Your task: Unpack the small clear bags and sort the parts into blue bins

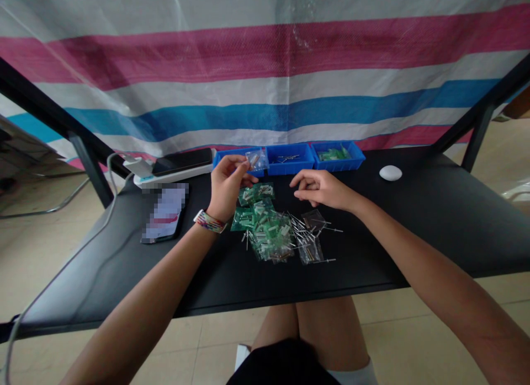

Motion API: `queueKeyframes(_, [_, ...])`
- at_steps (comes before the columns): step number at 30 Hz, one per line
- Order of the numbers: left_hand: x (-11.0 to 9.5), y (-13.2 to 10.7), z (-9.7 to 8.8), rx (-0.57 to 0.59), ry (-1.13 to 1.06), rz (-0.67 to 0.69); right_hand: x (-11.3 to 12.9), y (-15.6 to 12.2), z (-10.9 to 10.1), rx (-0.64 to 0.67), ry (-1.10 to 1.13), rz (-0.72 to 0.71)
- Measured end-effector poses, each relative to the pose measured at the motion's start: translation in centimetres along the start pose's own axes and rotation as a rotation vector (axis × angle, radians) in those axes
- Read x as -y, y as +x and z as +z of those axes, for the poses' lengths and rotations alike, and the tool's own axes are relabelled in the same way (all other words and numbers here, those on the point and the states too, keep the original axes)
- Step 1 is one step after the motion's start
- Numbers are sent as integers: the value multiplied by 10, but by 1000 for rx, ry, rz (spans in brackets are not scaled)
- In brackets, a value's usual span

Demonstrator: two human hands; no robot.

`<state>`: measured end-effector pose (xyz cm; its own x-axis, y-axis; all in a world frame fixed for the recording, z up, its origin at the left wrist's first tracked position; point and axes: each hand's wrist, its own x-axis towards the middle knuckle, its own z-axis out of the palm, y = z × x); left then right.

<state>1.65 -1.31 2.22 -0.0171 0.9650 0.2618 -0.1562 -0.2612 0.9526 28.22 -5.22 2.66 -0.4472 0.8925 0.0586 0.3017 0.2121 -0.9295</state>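
My left hand (228,183) pinches a small clear plastic bag (257,160) with small parts inside, in front of the left blue bin (232,151). My right hand (325,187) hovers over the table with loosely bent fingers set apart and nothing visible in them. Between and below the hands lies a pile of green plastic bags (269,230) holding small pale pieces. Against its right side are loose metal blind rivets (302,230) and clear bags (311,252) with brownish pieces.
The middle blue bin (290,165) has a few rivets; the right blue bin (339,163) has green bags. On the left are a power strip (174,175) with a dark phone (182,161), a lit phone (165,213) and a cable (83,244). A white mouse (390,173) sits right.
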Motion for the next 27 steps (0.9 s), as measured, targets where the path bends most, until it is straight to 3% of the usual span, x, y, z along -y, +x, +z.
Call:
queueKeyframes(4, [4, 12, -10, -212, -116, -84, 0, -5, -27, 279, -356, 95])
queueKeyframes(7, [3, 13, -13, -291, -179, -171, -2, -7, -34, 342, -491, 149])
queueKeyframes(10, [1, 11, -12, -298, -197, -190, -5, -6, -34, 366, -544, 148])
queueKeyframes(15, [1, 8, -8, -225, -116, -117, -8, -4, -31, 367, -537, 137])
queueKeyframes(21, [7, 4, -5, -113, 14, -51, -6, -5, -29, 252, -385, 91])
queueKeyframes(27, [5, -6, 1, 189, 125, -9, -7, -3, -28, 65, -58, 6])
